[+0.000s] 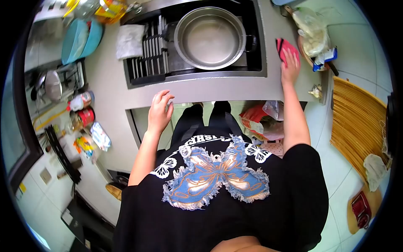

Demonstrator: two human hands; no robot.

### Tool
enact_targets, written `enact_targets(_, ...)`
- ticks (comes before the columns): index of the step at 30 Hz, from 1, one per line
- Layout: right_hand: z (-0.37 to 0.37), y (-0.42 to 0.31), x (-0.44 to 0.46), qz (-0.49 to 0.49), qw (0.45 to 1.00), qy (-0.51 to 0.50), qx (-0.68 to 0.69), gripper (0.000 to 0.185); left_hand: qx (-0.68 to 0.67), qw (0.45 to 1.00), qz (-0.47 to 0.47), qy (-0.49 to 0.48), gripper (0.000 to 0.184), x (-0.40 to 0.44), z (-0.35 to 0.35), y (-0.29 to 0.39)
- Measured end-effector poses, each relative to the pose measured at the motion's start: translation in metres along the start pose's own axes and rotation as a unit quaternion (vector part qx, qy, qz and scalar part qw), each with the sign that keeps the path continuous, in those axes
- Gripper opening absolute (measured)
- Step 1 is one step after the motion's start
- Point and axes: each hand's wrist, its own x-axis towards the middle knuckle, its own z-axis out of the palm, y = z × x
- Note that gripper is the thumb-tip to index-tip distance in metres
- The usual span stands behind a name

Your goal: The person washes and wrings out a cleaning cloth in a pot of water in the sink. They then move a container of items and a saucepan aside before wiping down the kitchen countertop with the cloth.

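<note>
My right hand [289,68] is on a pink cloth [282,46] with a dark edge, its fingers over the cloth, pressing it to the grey counter [273,90] right of the stove. My left hand [160,111] is at the counter's front edge, holding nothing, its fingers apart and slightly bent. A wide metal pot [210,38] with a dark side handle sits in the black stove recess [257,63]. Its inside looks pale and shiny; I cannot tell whether it holds water.
Left of the pot are a slatted black rack [149,54] and a folded white cloth [130,41]. A blue basin [93,38] stands at the far left. Garlic [315,90] lies near the right edge, below a bagged bowl [311,35]. Bags [262,119] sit under the counter.
</note>
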Motion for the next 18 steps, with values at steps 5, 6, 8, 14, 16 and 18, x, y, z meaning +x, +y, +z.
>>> enact_targets(5,-0.021,-0.072,-0.102,0.036,0.999,0.019,-0.013,0.068,-0.010,0.997,-0.057,0.041,0.026,-0.076,-0.026,-0.034)
enact_targets(6,-0.019,-0.093,-0.119,0.062,0.997,0.028,-0.021,0.069,-0.018,0.997,-0.058,0.046,0.025,-0.091,-0.030,-0.042)
enact_targets(8,0.019,-0.115,-0.134,0.062,0.997,0.049,-0.002,0.071,-0.024,0.997,-0.035,0.068,0.025,-0.089,-0.001,-0.058)
enact_targets(14,0.089,-0.257,-0.171,0.020,0.999,0.023,0.035,0.078,-0.054,0.990,-0.054,0.120,0.025,-0.155,-0.010,-0.084)
enact_targets(16,0.109,-0.306,-0.182,-0.030,0.998,0.016,0.046,0.079,-0.046,0.986,-0.079,0.141,0.024,-0.194,-0.014,-0.099)
enact_targets(18,0.125,-0.356,-0.191,-0.062,0.996,-0.004,0.060,0.079,-0.079,0.974,-0.140,0.161,0.021,-0.230,-0.015,-0.110)
